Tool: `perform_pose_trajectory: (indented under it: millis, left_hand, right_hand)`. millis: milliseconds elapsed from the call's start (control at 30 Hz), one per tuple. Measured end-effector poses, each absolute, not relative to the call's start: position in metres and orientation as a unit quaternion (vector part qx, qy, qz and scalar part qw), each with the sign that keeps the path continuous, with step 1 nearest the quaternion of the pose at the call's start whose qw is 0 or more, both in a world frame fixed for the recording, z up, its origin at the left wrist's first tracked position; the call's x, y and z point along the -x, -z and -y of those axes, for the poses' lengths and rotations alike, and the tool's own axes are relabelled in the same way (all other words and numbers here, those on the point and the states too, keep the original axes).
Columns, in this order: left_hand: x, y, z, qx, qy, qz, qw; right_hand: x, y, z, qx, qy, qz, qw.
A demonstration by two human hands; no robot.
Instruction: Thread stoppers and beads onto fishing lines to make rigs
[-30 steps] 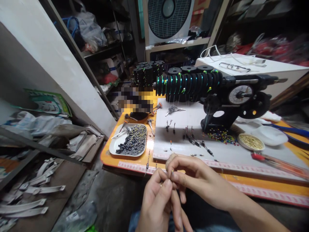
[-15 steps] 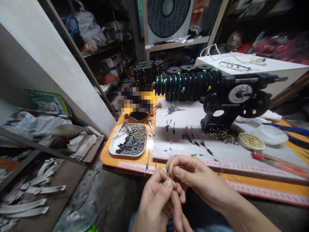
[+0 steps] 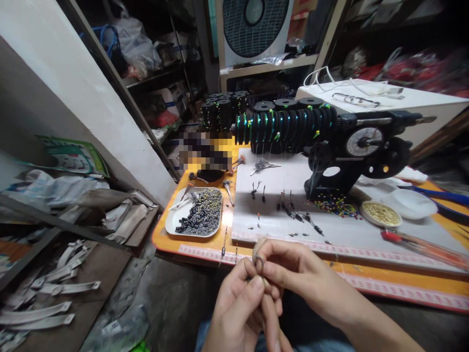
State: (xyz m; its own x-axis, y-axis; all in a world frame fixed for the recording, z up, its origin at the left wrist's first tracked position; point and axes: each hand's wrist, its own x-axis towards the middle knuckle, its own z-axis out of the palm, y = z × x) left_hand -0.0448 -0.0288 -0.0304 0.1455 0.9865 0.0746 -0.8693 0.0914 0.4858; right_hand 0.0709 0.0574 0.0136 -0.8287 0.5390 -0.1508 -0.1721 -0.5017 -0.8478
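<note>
Low in the middle of the view, my left hand (image 3: 244, 300) has its thumb and forefinger pressed together. My right hand (image 3: 289, 266) pinches right beside it, and the fingers of both hands touch. Whatever lies between the fingertips is small and mostly hidden. Just beyond the hands is a white board (image 3: 271, 217). On it lie tiny dark pieces (image 3: 298, 234) and a small orange-tipped piece (image 3: 258, 216). A few short dark pieces with thin stems (image 3: 289, 211) rest farther back.
To the left is a white tray (image 3: 169, 227) of small black and grey cylinders (image 3: 205, 215). Behind the board, a winding machine (image 3: 362, 142) carries black spools (image 3: 286, 124) with line. Coloured beads (image 3: 335, 205), a dish of gold pieces (image 3: 381, 215) and a red cutter (image 3: 421, 247) lie right.
My right fingers have shifted slightly downward, closer to my left fingertips. The small orange-and-blue bit that showed between the hands is now covered.
</note>
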Motion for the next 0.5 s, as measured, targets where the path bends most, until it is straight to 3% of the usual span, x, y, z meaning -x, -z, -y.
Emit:
perform_pose_trajectory:
  millis: [500]
  left_hand:
    - [0.0382,0.0396,0.0251,-0.190,-0.637,-0.104,0.740]
  right_hand:
    - [-0.0684,-0.0084,-0.0609,0.186,-0.842,0.452,0.226]
